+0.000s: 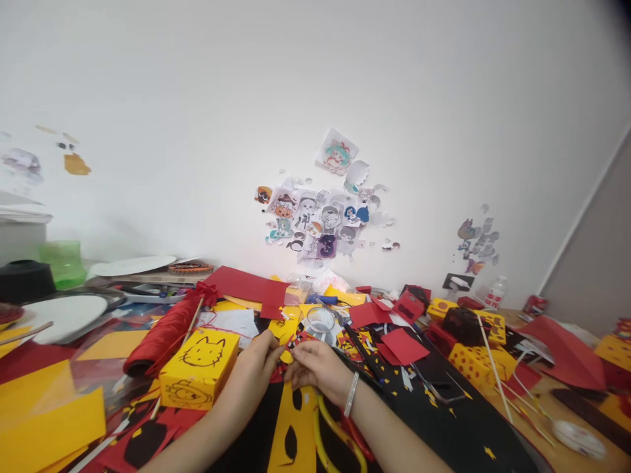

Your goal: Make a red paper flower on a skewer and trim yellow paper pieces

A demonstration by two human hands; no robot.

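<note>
My left hand (257, 358) and my right hand (319, 371) meet at the middle of the table, fingers pinched close together. Between the fingertips is a small piece of yellow paper (286, 356), partly covered by them; red bits show beside it. Below lies a yellow paper strip (296, 453) with black leaf-shaped marks. Looped yellow handles (323, 441), apparently of scissors, rest under my right wrist, which wears a bracelet. Left of my left hand stands a yellow box (197, 368) with a cat face drawn in black.
A large red thread spool (165, 335) lies behind the box. A clear roll of tape (319, 322) sits beyond my hands. Red paper pieces (405, 346) and yellow scraps cover the black sheet (424, 420) at right. Spotted yellow boxes (476, 364) and a bottle (495, 293) stand farther right.
</note>
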